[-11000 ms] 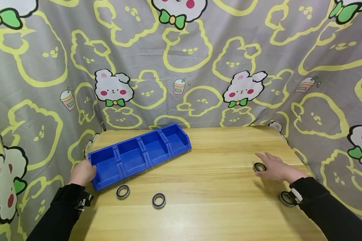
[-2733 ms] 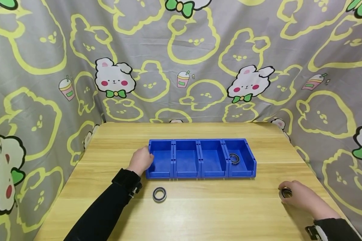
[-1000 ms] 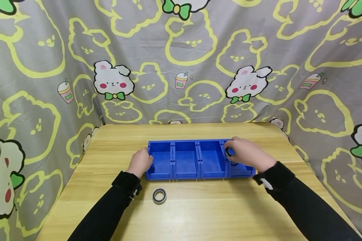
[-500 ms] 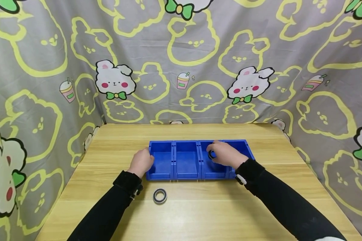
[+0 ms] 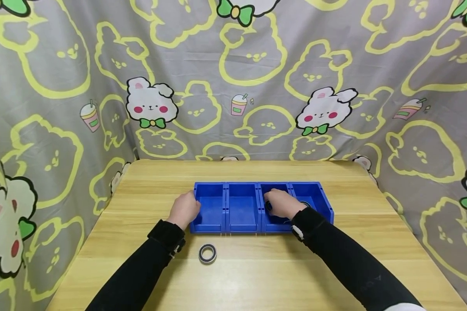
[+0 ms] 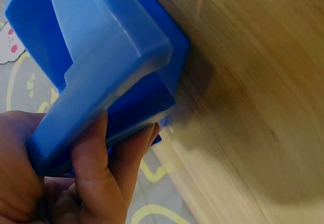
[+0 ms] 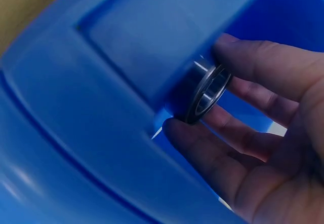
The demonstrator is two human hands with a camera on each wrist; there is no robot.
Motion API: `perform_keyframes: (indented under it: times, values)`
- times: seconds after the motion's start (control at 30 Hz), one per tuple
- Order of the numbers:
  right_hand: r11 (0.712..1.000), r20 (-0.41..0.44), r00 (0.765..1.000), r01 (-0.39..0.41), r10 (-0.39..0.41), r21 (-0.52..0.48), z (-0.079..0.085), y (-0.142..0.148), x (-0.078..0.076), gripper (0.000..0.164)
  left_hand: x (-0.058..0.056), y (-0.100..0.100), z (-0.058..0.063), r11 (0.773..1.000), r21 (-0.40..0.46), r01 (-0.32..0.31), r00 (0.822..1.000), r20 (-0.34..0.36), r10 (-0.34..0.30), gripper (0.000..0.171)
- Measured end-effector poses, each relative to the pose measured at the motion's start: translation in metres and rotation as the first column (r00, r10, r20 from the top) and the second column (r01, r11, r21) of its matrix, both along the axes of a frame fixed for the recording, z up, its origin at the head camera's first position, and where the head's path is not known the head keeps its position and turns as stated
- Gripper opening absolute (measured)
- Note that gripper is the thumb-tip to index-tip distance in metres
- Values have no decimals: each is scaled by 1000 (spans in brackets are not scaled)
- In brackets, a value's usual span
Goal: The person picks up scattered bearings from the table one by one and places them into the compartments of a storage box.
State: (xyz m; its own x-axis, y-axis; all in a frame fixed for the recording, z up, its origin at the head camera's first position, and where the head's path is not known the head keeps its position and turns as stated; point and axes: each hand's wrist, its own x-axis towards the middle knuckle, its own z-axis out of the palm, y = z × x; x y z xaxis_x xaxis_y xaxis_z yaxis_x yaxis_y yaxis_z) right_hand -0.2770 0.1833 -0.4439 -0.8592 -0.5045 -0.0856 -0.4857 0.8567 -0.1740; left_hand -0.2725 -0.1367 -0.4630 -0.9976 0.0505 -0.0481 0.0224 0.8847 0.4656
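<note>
A blue storage bin (image 5: 210, 228) with several compartments in a row sits on the wooden table. My left hand (image 5: 184, 209) grips its left end wall; the left wrist view shows fingers (image 6: 91, 148) curled round the plastic edge. My right hand (image 5: 282, 203) reaches down into the third compartment from the left. It pinches a ball bearing (image 7: 199, 93) between its fingertips, close by the compartment's wall. In the rightmost compartment lies another bearing (image 5: 305, 203), partly covered by the right wrist. A further bearing (image 5: 207, 254) lies flat on the table, in front of the bin's left end.
The wooden tabletop (image 5: 257, 276) spreads out in front of and beside the bin. A grey patterned curtain (image 5: 202, 116) hangs along the back and both sides. Both forearms, in black sleeves (image 5: 346, 250), cross the front of the table.
The bin was pulled right and straightened. One bearing went into the rightmost compartment; my right hand picked up another at the right and brought it left into the third. My left hand kept its grip.
</note>
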Motion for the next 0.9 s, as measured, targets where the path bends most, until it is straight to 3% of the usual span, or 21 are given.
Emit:
perform_keyframes:
  times: [0.6, 0.9]
  values:
    - [997, 16, 998, 61, -62, 55, -10, -5, -2, 22, 0, 1, 0, 1000, -22, -2, 1000, -19, 2, 38]
    - [997, -40, 999, 23, -20, 67, -9, -8, 3, 20, 0, 1, 1, 999, -35, -1, 1000, -25, 0, 40]
